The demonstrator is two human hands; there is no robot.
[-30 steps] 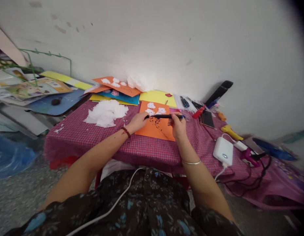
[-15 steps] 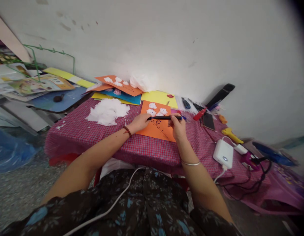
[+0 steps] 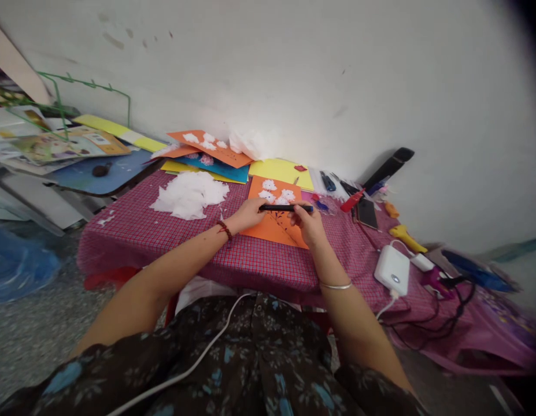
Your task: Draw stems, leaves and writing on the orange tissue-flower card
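A black marker pen lies level between my two hands, above an orange sheet. My left hand is closed on its left end, and my right hand grips the right end. Whether a cap sits on the pen I cannot make out for sure. On the orange sheet, white fluffy flowers with dark dots show beyond the pen. Dark stems and leaves are drawn below them, partly covered by the pen and my right fingers.
Left of the sheet lies a heap of white cotton. Coloured cards are stacked behind it. To the right are a phone, a yellow glue gun and a white power bank with cables. A checked cloth covers the table.
The pen's right end has drawn slightly left, and my right hand has shifted left with its fingers curled further around it. My left hand stays nearly where it was.
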